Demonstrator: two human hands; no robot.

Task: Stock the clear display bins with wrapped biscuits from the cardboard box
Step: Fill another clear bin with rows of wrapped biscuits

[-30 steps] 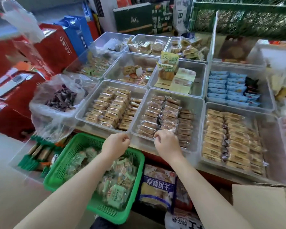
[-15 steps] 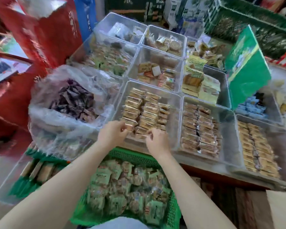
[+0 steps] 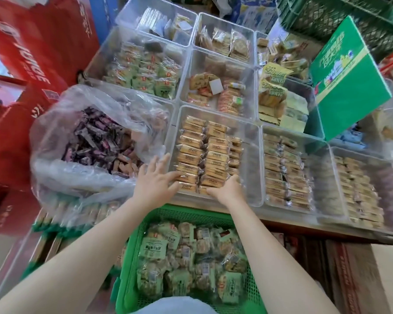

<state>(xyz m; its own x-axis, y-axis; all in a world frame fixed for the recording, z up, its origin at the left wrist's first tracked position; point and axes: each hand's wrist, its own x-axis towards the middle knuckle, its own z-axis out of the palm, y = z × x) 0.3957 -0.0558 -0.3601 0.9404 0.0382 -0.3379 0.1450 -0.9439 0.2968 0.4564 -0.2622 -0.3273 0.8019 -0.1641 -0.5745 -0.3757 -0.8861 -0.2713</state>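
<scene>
Squaring up the biscuit rows

I'm pressing my left hand [image 3: 156, 181], fingers spread flat, and my right hand [image 3: 227, 189], curled on the nearest golden wrapped biscuits [image 3: 202, 155], tidying the clear plastic display bin [image 3: 251, 141].

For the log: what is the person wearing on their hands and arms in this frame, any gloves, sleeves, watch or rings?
Nothing shows on either. The left hand and right hand are bare, with no gloves, and no rings can be made out. Both forearms are uncovered down to the frame's bottom edge: no sleeves, watch or bracelet visible at either wrist.
</scene>
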